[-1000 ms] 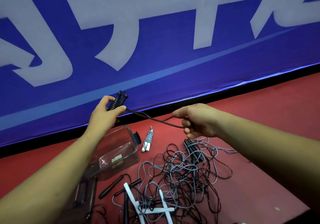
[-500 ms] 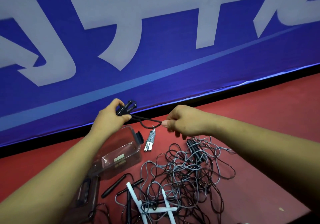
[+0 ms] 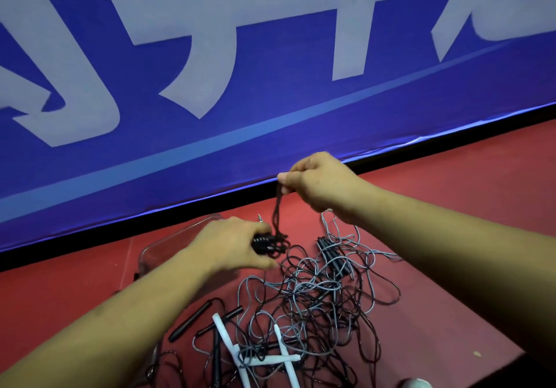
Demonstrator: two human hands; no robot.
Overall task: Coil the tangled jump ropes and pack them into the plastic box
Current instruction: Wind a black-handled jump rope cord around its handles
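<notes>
Our left hand (image 3: 237, 245) grips black handles (image 3: 263, 244) above the plastic box (image 3: 159, 246); right hand (image 3: 319, 183), apart, pinches their black cord (image 3: 276, 210).

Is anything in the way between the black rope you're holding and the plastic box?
Nothing visible. The left grip holds the black rope's handles right beside the plastic box; only that arm covers part of it. The tangled pile lies off to the right.

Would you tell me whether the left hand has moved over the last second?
Yes. The left hand has dropped from the base of the blue banner to the clear box below it.
</notes>
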